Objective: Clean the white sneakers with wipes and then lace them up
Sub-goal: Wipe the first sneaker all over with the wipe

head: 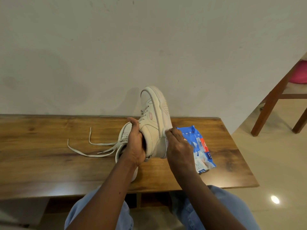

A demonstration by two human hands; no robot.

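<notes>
White sneaker (pixel 152 117) held toe-up over the bench (pixel 49 163), getting wiped

Left hand (pixel 135 146) is curled into the shoe's opening and holds it up. Right hand (pixel 178 146) pinches a wipe (pixel 165 131) against the sole edge near the heel. The other sneaker (pixel 124 131) lies on the bench behind the left hand, its laces (pixel 93 146) trailing left. The blue wipes pack (pixel 201 146) sits just right.

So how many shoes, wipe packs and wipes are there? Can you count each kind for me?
White sneakers: 2 (held sneaker, resting sneaker)
Blue wipes pack: 1
Single wipe: 1
Total: 4
</notes>
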